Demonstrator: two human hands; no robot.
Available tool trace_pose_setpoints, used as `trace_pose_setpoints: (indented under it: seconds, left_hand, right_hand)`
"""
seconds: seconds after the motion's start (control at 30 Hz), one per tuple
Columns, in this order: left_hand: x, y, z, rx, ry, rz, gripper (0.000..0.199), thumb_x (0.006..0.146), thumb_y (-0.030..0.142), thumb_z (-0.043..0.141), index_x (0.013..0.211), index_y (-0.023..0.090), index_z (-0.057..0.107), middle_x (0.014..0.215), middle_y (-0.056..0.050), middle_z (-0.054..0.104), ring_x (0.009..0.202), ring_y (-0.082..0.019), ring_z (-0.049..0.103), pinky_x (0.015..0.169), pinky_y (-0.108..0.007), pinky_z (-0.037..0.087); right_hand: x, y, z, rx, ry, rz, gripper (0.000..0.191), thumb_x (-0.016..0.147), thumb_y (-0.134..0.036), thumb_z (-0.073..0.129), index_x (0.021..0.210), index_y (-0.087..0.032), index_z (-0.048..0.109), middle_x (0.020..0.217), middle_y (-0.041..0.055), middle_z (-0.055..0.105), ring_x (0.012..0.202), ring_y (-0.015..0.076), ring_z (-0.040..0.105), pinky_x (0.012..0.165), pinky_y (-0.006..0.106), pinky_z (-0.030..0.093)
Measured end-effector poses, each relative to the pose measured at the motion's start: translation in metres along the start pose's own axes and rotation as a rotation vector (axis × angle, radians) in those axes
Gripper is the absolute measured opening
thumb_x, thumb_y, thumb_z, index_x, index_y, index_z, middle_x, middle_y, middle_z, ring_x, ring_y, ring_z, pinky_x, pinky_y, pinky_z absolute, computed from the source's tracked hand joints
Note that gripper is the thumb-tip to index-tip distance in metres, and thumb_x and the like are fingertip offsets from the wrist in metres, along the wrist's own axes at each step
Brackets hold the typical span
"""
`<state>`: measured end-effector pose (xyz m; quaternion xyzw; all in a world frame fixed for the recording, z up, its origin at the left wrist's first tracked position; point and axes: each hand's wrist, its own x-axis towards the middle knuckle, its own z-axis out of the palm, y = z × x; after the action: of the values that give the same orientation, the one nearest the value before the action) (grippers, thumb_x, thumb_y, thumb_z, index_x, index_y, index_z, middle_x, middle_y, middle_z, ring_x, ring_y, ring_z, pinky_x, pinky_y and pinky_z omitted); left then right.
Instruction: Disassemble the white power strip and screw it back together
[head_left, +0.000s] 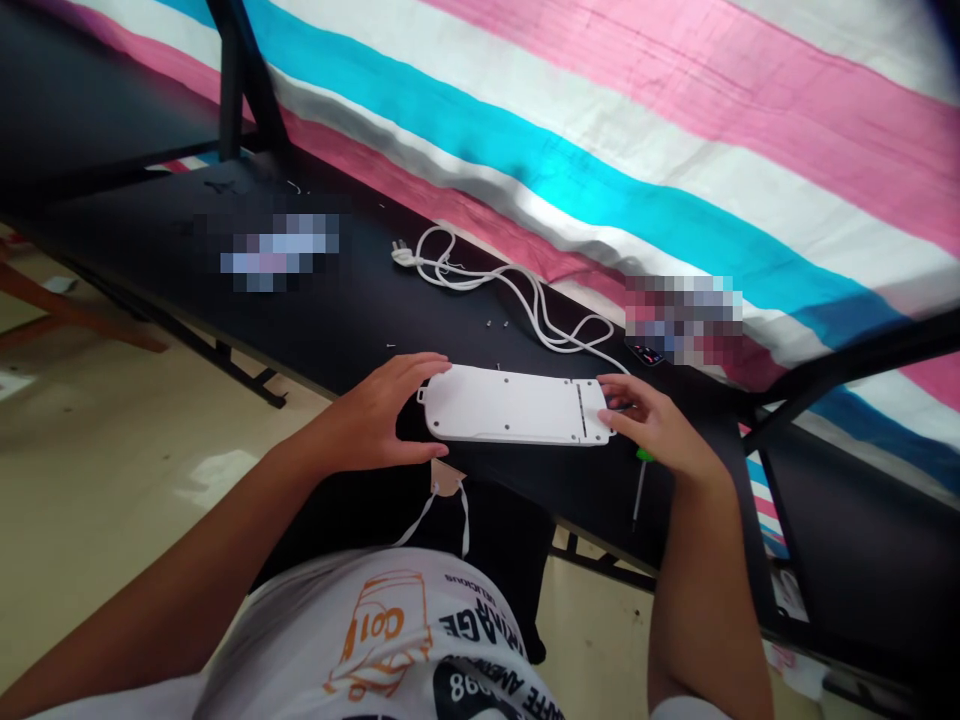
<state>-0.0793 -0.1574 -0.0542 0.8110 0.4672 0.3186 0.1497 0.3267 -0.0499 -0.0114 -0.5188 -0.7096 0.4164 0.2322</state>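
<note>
A white power strip (517, 405) lies underside up near the front edge of the black table, with several screw points showing along its back. My left hand (382, 415) grips its rounded left end, thumb on the near side and fingers on the far side. At the other end, my right hand (660, 420) holds the strip where the cord comes in, thumb on top. From there the white cord (546, 335) runs loosely back to its plug (405, 255). Partly under my right hand lies a screwdriver (639, 490) with a green handle.
Small loose screws (489, 323) lie behind the strip, and another small screw (391, 346) to the left. A dark device with a lit screen (645, 350) sits at the back right. Striped sheeting (600, 180) hangs along the table's far edge. Two patches are blurred out.
</note>
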Motion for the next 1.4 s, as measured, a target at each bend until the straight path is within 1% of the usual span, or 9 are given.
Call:
trace_pose_setpoints:
  seconds: [0.1,0.17,0.23,0.3,0.57,0.7,0.93,1.07,1.4]
  left_hand:
    - [0.006,0.0,0.005,0.008,-0.024,-0.04,0.086,0.084,0.052,0.08,0.155,0.024,0.041,0.156,-0.017,0.049,0.144,-0.035,0.048,0.123,-0.051,0.038]
    - [0.009,-0.001,0.006,0.008,-0.03,-0.063,0.085,0.082,0.052,0.08,0.153,0.023,0.043,0.154,-0.016,0.051,0.143,-0.035,0.049,0.122,-0.05,0.04]
    - [0.012,-0.002,0.006,0.01,-0.049,-0.076,0.086,0.081,0.052,0.081,0.153,0.022,0.044,0.153,-0.016,0.052,0.141,-0.035,0.051,0.121,-0.049,0.041]
    - [0.015,-0.002,0.006,0.01,-0.063,-0.075,0.088,0.08,0.053,0.081,0.153,0.021,0.044,0.151,-0.016,0.053,0.14,-0.034,0.051,0.121,-0.047,0.041]
    - [0.023,0.0,0.006,0.005,-0.122,-0.104,0.095,0.08,0.054,0.08,0.157,0.018,0.039,0.157,-0.016,0.046,0.144,-0.034,0.047,0.124,-0.044,0.037]
    - [0.028,-0.012,0.0,-0.001,-0.158,-0.091,0.095,0.081,0.052,0.079,0.159,0.019,0.037,0.16,-0.015,0.043,0.146,-0.033,0.045,0.124,-0.042,0.035]
    - [0.033,-0.032,-0.015,-0.017,-0.218,-0.101,0.098,0.078,0.054,0.081,0.159,0.023,0.037,0.162,-0.013,0.039,0.148,-0.033,0.043,0.126,-0.041,0.032]
    - [0.032,-0.035,-0.014,-0.029,-0.19,-0.111,0.099,0.076,0.056,0.083,0.158,0.023,0.039,0.16,-0.012,0.041,0.145,-0.033,0.046,0.125,-0.04,0.034]
    - [0.028,-0.033,-0.016,-0.057,-0.097,-0.079,0.095,0.075,0.054,0.085,0.156,0.024,0.043,0.155,-0.012,0.046,0.141,-0.032,0.05,0.122,-0.041,0.038]
  right_hand:
    - [-0.004,-0.001,-0.003,-0.169,-0.063,-0.087,0.078,0.075,-0.046,0.089,0.145,-0.036,0.057,0.152,0.0071,0.056,0.133,0.0345,0.057,0.108,0.05,0.052]
    - [-0.006,-0.003,-0.002,-0.245,-0.131,-0.154,0.096,0.07,-0.044,0.092,0.155,-0.039,0.046,0.165,0.0053,0.042,0.148,0.0365,0.045,0.123,0.053,0.04]
    - [-0.006,-0.005,0.0,-0.316,-0.191,-0.209,0.107,0.067,-0.043,0.094,0.159,-0.038,0.04,0.17,0.0045,0.033,0.155,0.0367,0.034,0.13,0.053,0.028]
    - [-0.005,-0.007,0.004,-0.375,-0.209,-0.239,0.107,0.068,-0.042,0.093,0.16,-0.037,0.038,0.17,0.0052,0.034,0.157,0.0358,0.033,0.131,0.052,0.026]
    - [-0.001,-0.006,0.012,-0.447,-0.153,-0.298,0.096,0.07,-0.039,0.089,0.155,-0.03,0.045,0.159,0.0111,0.045,0.147,0.0358,0.046,0.124,0.053,0.038]
    - [0.0,-0.008,0.019,-0.446,-0.114,-0.338,0.096,0.066,-0.041,0.091,0.151,-0.03,0.048,0.154,0.0116,0.049,0.143,0.0368,0.05,0.122,0.055,0.04]
    - [0.0,-0.02,0.047,-0.43,-0.091,-0.415,0.094,0.065,-0.039,0.092,0.148,-0.027,0.05,0.147,0.0135,0.052,0.137,0.0348,0.054,0.119,0.052,0.044]
    - [-0.001,-0.022,0.052,-0.398,-0.06,-0.425,0.093,0.065,-0.038,0.092,0.147,-0.026,0.051,0.147,0.0134,0.053,0.137,0.0347,0.055,0.119,0.052,0.044]
    - [-0.001,-0.023,0.051,-0.347,-0.009,-0.468,0.094,0.066,-0.035,0.091,0.149,-0.028,0.049,0.151,0.012,0.052,0.141,0.035,0.053,0.121,0.052,0.042]
